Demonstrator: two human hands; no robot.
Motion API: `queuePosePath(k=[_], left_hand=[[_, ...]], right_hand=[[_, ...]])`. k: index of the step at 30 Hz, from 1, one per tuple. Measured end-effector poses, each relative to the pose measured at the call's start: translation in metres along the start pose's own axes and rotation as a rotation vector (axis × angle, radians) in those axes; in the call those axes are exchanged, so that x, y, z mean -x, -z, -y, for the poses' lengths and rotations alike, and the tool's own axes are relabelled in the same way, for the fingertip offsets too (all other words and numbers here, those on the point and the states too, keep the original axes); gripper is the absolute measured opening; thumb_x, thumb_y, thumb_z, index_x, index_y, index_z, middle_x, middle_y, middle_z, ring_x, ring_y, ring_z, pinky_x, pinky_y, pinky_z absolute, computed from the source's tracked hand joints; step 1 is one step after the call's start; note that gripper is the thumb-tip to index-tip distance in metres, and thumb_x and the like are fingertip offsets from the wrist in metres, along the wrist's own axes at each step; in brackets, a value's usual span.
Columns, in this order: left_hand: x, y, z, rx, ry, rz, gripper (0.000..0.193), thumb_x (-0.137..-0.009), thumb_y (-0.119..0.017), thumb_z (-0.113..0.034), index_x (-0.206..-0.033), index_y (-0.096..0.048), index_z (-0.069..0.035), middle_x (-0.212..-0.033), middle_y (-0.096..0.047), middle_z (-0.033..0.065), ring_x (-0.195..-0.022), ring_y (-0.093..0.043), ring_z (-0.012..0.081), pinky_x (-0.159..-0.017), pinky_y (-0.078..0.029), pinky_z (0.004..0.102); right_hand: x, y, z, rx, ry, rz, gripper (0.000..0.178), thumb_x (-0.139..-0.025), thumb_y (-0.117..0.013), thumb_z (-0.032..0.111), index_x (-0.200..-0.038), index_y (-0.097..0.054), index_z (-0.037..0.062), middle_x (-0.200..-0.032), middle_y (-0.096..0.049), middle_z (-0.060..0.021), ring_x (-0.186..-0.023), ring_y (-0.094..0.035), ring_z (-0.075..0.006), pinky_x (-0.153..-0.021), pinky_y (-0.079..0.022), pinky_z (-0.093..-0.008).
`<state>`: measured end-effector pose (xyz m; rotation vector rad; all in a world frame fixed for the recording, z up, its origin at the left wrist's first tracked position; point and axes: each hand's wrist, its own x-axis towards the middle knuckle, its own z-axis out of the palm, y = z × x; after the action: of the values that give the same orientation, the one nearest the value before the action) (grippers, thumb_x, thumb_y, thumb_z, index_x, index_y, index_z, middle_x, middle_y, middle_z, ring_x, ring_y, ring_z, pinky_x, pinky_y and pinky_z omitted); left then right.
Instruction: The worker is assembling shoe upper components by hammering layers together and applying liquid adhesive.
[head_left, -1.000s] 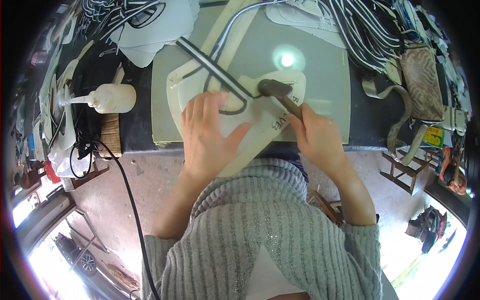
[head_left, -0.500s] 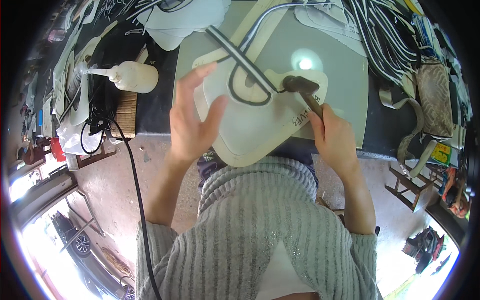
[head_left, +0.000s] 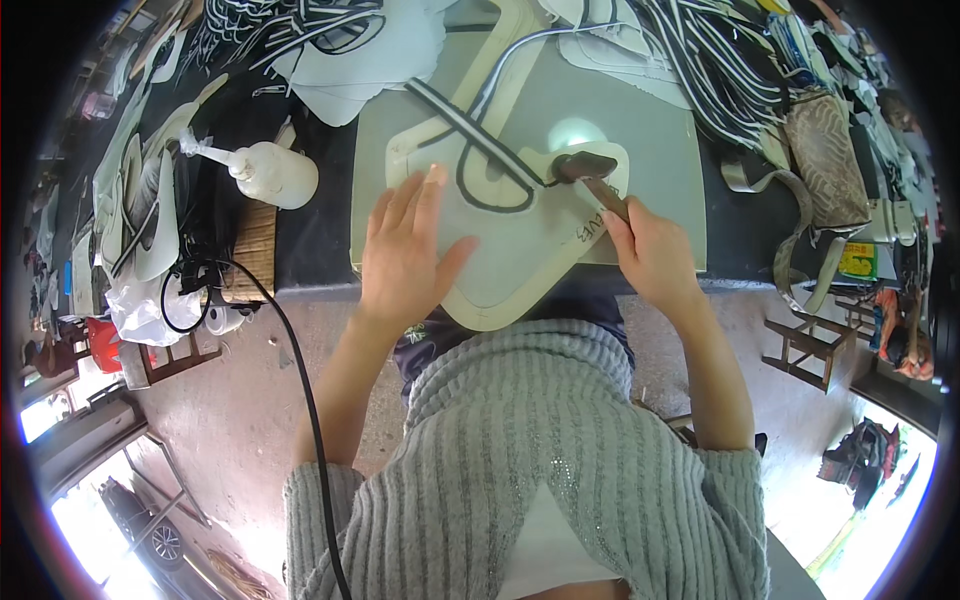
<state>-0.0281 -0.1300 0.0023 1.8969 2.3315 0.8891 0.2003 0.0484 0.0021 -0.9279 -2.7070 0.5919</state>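
Observation:
My right hand (head_left: 655, 250) grips a hammer by its wooden handle (head_left: 605, 198). The dark hammer head (head_left: 584, 166) rests on or just over a pale flat panel (head_left: 520, 245) with a cream border and handwriting, beside the end of a black-and-white strip (head_left: 470, 129). That strip runs slantwise across the panel, and a dark-edged curved piece (head_left: 500, 207) loops below it. With fingers stretched out, my left hand (head_left: 408, 250) lies on the panel's left side and holds nothing. The panel's near corner juts over the table edge towards me.
A white squeeze bottle (head_left: 275, 175) stands at the left, near a wooden block (head_left: 250, 250) and a black cable (head_left: 300, 375). Stacked white sheets (head_left: 350, 65) lie at the back. Bundled black-and-white strips (head_left: 725, 75) and a patterned pouch (head_left: 828, 158) are on the right.
My left hand has come down from a raised, spread pose to lie on the panel. The hammer stays by the strip's end. The view has shifted slightly.

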Motion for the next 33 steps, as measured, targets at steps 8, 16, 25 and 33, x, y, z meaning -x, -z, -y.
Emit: queuePosePath(k=[8, 16, 25, 33], left_hand=[[-0.008, -0.01, 0.012, 0.396, 0.092, -0.114, 0.065, -0.078, -0.075, -0.004, -0.135, -0.044, 0.001, -0.117, -0.066, 0.0147, -0.107, -0.063, 0.0309, -0.089, -0.051, 0.0361], [-0.015, -0.033, 0.004, 0.203, -0.111, -0.035, 0.052, -0.075, -0.077, -0.009, -0.119, -0.052, -0.001, -0.115, -0.065, 0.0105, -0.099, -0.063, 0.0302, -0.099, -0.041, 0.0443], [-0.014, -0.029, -0.003, 0.155, -0.126, -0.03, 0.053, -0.074, -0.078, -0.011, -0.119, -0.053, -0.002, -0.114, -0.064, 0.0102, -0.101, -0.061, 0.0307, -0.098, -0.041, 0.0466], [-0.014, -0.03, -0.008, 0.15, -0.104, 0.009, 0.05, -0.077, -0.075, -0.01, -0.121, -0.053, -0.001, -0.116, -0.063, 0.0124, -0.106, -0.06, 0.0329, -0.101, -0.04, 0.0503]], right_hand=[[-0.006, 0.011, -0.004, -0.081, -0.069, 0.048, 0.035, -0.099, -0.053, 0.029, -0.08, -0.048, 0.0007, -0.061, -0.054, -0.0201, -0.056, -0.056, -0.0394, -0.053, -0.042, -0.0468], [-0.09, 0.019, 0.04, -0.517, -0.079, 0.098, 0.028, -0.084, -0.074, 0.02, -0.086, -0.054, 0.0005, -0.067, -0.06, -0.0085, -0.057, -0.058, -0.0213, -0.054, -0.046, -0.0337], [-0.122, -0.006, 0.041, -0.652, -0.076, 0.352, 0.029, -0.074, -0.077, 0.006, -0.088, -0.052, 0.0028, -0.087, -0.067, -0.0093, -0.069, -0.061, -0.013, -0.057, -0.048, -0.0301], [-0.119, -0.004, 0.027, -0.896, -0.134, 0.519, 0.028, -0.074, -0.072, 0.001, -0.091, -0.051, 0.0036, -0.078, -0.057, -0.004, -0.062, -0.059, -0.0112, -0.048, -0.042, -0.025]])
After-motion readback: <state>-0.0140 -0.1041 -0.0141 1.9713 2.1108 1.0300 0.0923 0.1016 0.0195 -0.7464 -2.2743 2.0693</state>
